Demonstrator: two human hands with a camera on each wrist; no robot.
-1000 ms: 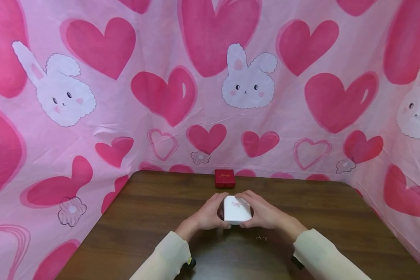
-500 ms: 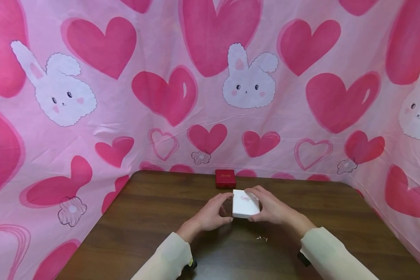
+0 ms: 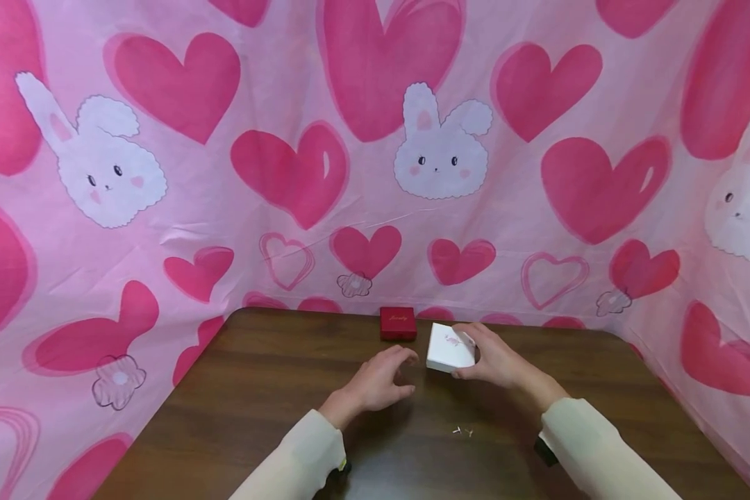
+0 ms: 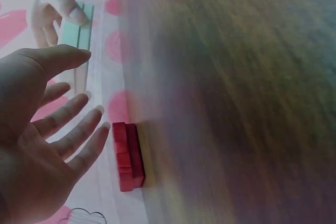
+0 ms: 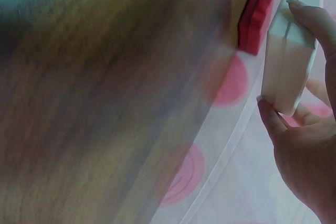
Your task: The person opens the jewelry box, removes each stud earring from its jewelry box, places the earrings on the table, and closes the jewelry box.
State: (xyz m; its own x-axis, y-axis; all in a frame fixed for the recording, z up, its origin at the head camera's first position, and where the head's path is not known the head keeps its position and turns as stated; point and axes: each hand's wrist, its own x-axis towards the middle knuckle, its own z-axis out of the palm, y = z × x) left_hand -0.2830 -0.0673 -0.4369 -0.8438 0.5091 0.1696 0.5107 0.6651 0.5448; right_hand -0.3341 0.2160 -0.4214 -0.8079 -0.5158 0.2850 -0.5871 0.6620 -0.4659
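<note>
A small white lidded box [image 3: 449, 348] with a pink print on top is held by my right hand [image 3: 500, 357] above the table. In the right wrist view, thumb and fingers grip the box [image 5: 289, 51] at its edges, and a seam between lid and base shows along its side. My left hand [image 3: 378, 382] hovers to the left of the box, holding nothing. Its fingers are spread and relaxed in the left wrist view, apart from the white box [image 4: 77, 27].
A red box [image 3: 398, 323] with gold lettering stands at the table's back edge, left of the white box. Two tiny pale pieces [image 3: 462, 431] lie on the brown wooden table [image 3: 275, 389]. Pink heart-patterned cloth [image 3: 375, 187] hangs behind and at both sides.
Both hands were on the white box a second ago. The left hand has let go, and the right hand has carried the box rightward and farther back.
</note>
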